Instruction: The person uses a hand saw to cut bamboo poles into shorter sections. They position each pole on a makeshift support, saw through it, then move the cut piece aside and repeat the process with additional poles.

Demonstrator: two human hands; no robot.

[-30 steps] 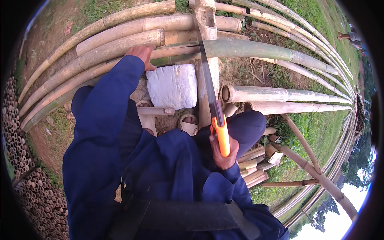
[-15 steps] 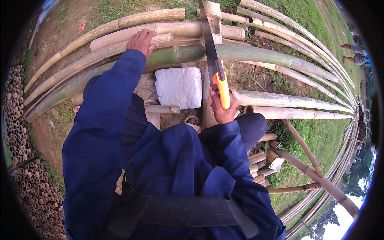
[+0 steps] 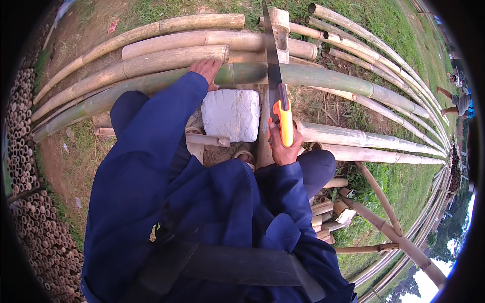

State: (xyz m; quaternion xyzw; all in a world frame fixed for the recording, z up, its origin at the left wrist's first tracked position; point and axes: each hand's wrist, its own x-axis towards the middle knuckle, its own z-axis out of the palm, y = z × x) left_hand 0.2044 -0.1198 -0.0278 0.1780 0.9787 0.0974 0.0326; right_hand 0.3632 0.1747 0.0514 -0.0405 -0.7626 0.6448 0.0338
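A long green bamboo pole [image 3: 323, 78] lies across a wooden post [image 3: 279, 22] in front of me. My left hand [image 3: 208, 69] presses down on the pole left of the cut. My right hand [image 3: 283, 146] is closed on the orange handle of a hand saw [image 3: 275, 76]. The saw's blade runs away from me and crosses the green pole next to the post. Both arms are in dark blue sleeves.
Several dry tan bamboo poles [image 3: 172, 43] lie stacked beyond the green one. A white block [image 3: 231, 115] sits under the pole. Short cut bamboo pieces [image 3: 323, 214] lie at my right knee, stacked bamboo tube ends [image 3: 30, 166] at left. Another person's legs [image 3: 454, 96] stand far right.
My right hand has pushed the saw forward and away from me across the green pole. My left hand has stayed on the pole. The view has tilted.
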